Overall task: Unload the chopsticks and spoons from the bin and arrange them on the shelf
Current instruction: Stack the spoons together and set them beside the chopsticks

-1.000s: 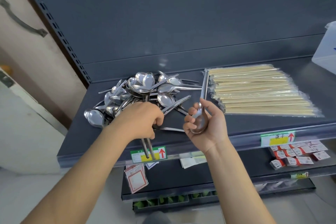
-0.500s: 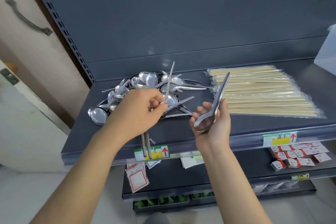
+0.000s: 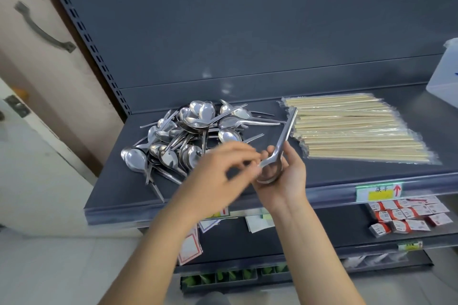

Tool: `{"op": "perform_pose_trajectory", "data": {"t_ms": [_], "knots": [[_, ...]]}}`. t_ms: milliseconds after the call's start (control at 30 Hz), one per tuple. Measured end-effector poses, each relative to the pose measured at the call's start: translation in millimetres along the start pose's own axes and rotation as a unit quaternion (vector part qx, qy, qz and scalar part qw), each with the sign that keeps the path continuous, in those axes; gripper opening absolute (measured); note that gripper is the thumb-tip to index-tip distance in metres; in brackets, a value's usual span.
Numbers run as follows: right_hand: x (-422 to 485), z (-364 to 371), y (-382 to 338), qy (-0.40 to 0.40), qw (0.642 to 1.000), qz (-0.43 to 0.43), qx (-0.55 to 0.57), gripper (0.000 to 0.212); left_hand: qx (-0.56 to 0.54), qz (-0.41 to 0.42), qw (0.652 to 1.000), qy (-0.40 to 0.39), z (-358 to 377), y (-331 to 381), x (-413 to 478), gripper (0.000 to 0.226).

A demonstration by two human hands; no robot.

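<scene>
A loose pile of steel spoons (image 3: 195, 129) lies on the left half of the dark grey shelf (image 3: 116, 195). To the right of it lie wrapped wooden chopsticks (image 3: 352, 131) in a flat row. My right hand (image 3: 287, 181) grips a small stack of spoons (image 3: 285, 136) by the bowls, handles pointing up and away over the shelf. My left hand (image 3: 218, 176) is blurred just to its left. Its curled fingertips pinch the bowl end of those same spoons.
A white plastic bin (image 3: 443, 77) stands at the shelf's far right edge. Price labels (image 3: 379, 192) sit on the shelf's front rail. The lower shelf holds small red and white packets (image 3: 406, 218) and loose paper tags (image 3: 189, 247). A pale door (image 3: 37, 156) is on the left.
My left hand has moved right from the pile to my right hand, and the spoon handles that hung below it are gone. The right hand's spoons tilted upright slightly.
</scene>
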State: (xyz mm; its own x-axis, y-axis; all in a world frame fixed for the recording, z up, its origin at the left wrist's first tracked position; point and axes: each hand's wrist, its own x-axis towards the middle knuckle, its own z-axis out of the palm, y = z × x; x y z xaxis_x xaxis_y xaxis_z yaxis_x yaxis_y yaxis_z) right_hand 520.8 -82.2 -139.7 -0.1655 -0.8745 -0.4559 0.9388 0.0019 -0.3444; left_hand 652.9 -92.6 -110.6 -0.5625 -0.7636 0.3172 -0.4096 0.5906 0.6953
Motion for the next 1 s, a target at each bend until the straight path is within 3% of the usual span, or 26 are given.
{"op": "perform_pose_trajectory", "data": {"t_ms": [67,100,167,267,400,633,767,867,1000], "knots": [[1,-2,0,0.015,1.0,-0.004,-0.003,0.033,0.067,-0.083,0.987,0.117,-24,-12,-10,0.001],[1,-2,1,0.016,1.0,-0.003,-0.01,0.034,0.141,-0.151,0.969,0.136,-33,-18,-14,0.011],[1,0,6,0.015,1.0,0.001,-0.028,0.035,0.225,-0.302,0.922,0.089,-43,-34,-21,0.041],[2,6,17,0.007,0.997,-0.01,-0.071,0.035,0.078,-0.443,0.893,-0.001,-42,-44,-24,0.062],[0,11,31,-0.013,0.995,-0.014,-0.103,0.036,0.03,-0.441,0.897,-0.031,-33,-54,-23,0.046],[-2,5,41,-0.008,0.992,0.001,-0.126,0.034,0.117,-0.444,0.887,-0.045,-28,-54,-13,0.055],[-4,5,39,-0.002,0.992,0.003,-0.127,0.032,0.144,-0.434,0.887,-0.062,-24,-52,-9,0.042],[-5,3,36,0.003,0.991,0.003,-0.134,0.031,0.093,-0.432,0.896,-0.039,-24,-54,-12,0.03],[-6,2,32,0.006,0.988,0.012,-0.154,0.03,-0.008,-0.415,0.908,0.054,-36,-52,-20,0.027]]}}
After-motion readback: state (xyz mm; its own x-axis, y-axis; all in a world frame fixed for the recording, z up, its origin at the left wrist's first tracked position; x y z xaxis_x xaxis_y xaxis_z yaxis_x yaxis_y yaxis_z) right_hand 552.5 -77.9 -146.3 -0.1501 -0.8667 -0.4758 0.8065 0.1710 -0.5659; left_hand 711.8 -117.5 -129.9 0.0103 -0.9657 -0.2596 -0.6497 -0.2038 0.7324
